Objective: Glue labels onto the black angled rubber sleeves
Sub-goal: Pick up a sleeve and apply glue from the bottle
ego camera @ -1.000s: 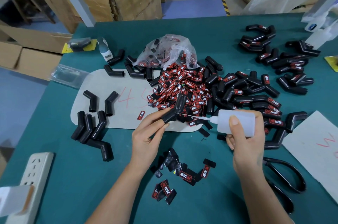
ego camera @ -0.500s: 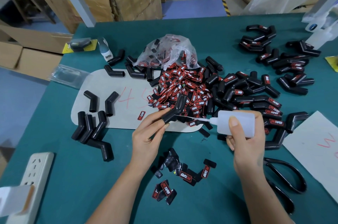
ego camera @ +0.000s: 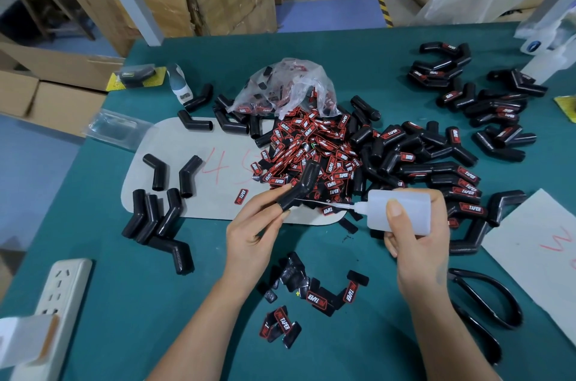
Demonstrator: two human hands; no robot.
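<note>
The person's left hand (ego camera: 254,234) pinches a black angled rubber sleeve (ego camera: 300,185) by its lower end, thumb and fingertips curled round it, and holds it tilted just above the near edge of a pale card sheet (ego camera: 199,162) marked with red numerals. The right hand (ego camera: 416,239) grips a white squeeze bottle of glue (ego camera: 400,209), fingers wrapped round its body and thumb across the front; the bottle lies nearly level, and its thin nozzle (ego camera: 327,203) points left to meet the underside of the held sleeve. Behind the hands a heap of red-and-black labels (ego camera: 307,150) spills from a clear plastic bag (ego camera: 286,84) over the green table (ego camera: 311,50). Bare sleeves (ego camera: 156,212) lie in a group to the left, partly on the card, while sleeves already bearing labels (ego camera: 461,181) pile up to the right and far right. A few loose labels (ego camera: 316,298) lie between the forearms. Black scissors (ego camera: 486,306) rest beside the right wrist, and a white power strip (ego camera: 59,293) sits at the near left corner.
</note>
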